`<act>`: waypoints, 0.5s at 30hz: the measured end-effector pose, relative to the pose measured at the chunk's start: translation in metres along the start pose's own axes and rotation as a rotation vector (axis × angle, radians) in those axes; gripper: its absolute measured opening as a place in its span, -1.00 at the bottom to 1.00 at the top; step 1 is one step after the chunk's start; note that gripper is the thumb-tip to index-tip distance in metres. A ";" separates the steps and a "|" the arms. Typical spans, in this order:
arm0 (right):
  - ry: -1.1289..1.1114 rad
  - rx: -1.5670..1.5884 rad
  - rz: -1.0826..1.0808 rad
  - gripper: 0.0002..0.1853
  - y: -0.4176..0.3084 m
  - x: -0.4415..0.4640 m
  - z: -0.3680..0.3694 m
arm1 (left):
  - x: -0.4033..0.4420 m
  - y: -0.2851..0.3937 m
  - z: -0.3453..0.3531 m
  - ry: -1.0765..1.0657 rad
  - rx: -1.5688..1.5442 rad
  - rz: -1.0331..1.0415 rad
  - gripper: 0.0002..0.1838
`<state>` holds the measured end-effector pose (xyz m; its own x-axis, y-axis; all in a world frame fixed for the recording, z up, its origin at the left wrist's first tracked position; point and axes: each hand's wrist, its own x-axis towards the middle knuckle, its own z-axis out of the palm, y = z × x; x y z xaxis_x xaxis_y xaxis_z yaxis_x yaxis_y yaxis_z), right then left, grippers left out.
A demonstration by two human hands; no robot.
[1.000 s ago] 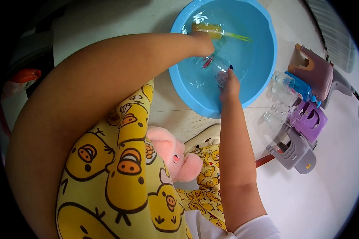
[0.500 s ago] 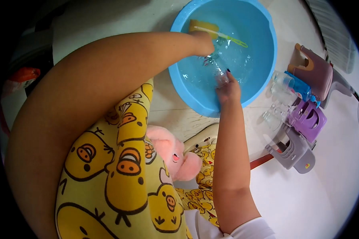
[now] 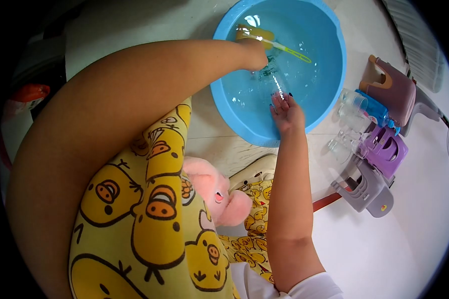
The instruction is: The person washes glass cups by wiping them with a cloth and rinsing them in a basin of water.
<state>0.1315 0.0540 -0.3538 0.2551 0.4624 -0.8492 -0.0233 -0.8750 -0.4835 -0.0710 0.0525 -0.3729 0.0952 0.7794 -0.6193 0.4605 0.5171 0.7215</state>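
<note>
A clear glass (image 3: 274, 82) with a green pattern is in the water of a blue basin (image 3: 338, 70). My left hand (image 3: 254, 54) is closed around its upper end, with the fingertips mostly hidden. Palm up, my right hand (image 3: 287, 112) has its fingers stretched out and apart, the tips touching or just under the lower end of the glass. Beside my left hand floats a yellow sponge brush (image 3: 264, 36) with a green-ended handle.
Right of the basin lie clear glasses (image 3: 353, 104), a blue bottle (image 3: 378, 110), a purple stool (image 3: 388, 149), a grey stool (image 3: 366, 188) and a mauve stool (image 3: 396, 89). A pink plush (image 3: 209, 187) sits near my lap. A red packet (image 3: 31, 93) is far left.
My right hand has turned palm up and its fingers have spread at the glass. The glass has turned, showing its green pattern. The brush has shifted and tilted slightly in the water.
</note>
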 end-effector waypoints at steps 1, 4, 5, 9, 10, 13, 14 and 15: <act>0.000 0.002 0.001 -0.82 0.000 0.002 0.000 | 0.000 -0.001 0.000 0.018 -0.007 0.001 -0.76; 0.002 0.110 -0.014 -0.77 -0.005 0.015 0.008 | -0.003 0.001 0.000 0.052 -0.013 0.000 -0.76; 0.060 0.137 -0.038 -0.79 -0.010 0.025 0.012 | -0.005 0.002 -0.001 0.067 -0.016 -0.001 -0.77; 0.204 0.133 0.008 -0.77 -0.034 0.046 0.024 | -0.007 0.002 -0.003 0.001 -0.061 -0.004 -0.77; 0.292 0.081 -0.040 -0.72 -0.033 0.041 0.030 | -0.006 0.002 -0.003 0.015 -0.043 -0.003 -0.76; 0.325 0.159 -0.072 -0.74 -0.025 0.040 0.028 | -0.007 0.004 -0.006 0.018 -0.039 0.001 -0.74; 0.325 0.158 -0.070 -0.74 -0.022 0.041 0.024 | -0.008 0.004 -0.008 0.005 -0.050 0.007 -0.73; 0.242 0.240 -0.036 -0.76 -0.020 0.040 0.020 | -0.008 0.005 -0.009 0.004 -0.048 0.005 -0.73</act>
<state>0.1226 0.0932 -0.3826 0.4808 0.4197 -0.7698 -0.2295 -0.7871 -0.5725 -0.0776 0.0523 -0.3614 0.0942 0.7831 -0.6147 0.4169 0.5297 0.7387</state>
